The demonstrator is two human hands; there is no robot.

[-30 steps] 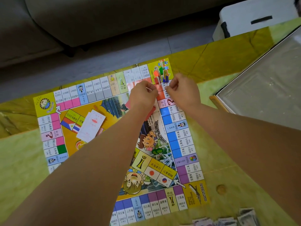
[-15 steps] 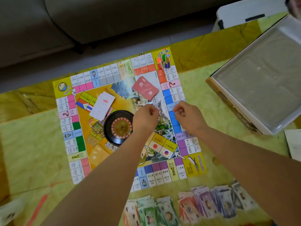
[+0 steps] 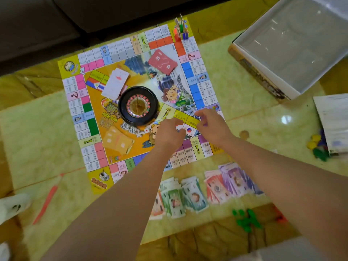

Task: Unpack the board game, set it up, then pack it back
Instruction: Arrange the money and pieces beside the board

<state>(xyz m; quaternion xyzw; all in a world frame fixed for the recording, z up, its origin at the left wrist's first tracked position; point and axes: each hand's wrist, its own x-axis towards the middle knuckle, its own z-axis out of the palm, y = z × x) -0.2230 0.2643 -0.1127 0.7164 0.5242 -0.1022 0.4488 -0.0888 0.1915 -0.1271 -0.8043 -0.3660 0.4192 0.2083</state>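
The colourful game board lies flat on the yellow-green table. A black roulette wheel sits at its centre, with a red card deck, a white card deck and an orange card deck around it. Several standing pawns cluster on the far right corner square. My left hand and my right hand hover side by side over the board's near right part. Their fingers are loosely curled and I see nothing in them.
Fanned stacks of paper money lie in front of the board. The open white game box stands at the right, with a booklet and loose coloured pieces below it. Green houses and a red strip lie near the front edge.
Both hands have drawn back from the pawns at the far corner to the board's near right part. The camera has pulled back too, bringing the money and the box into view.
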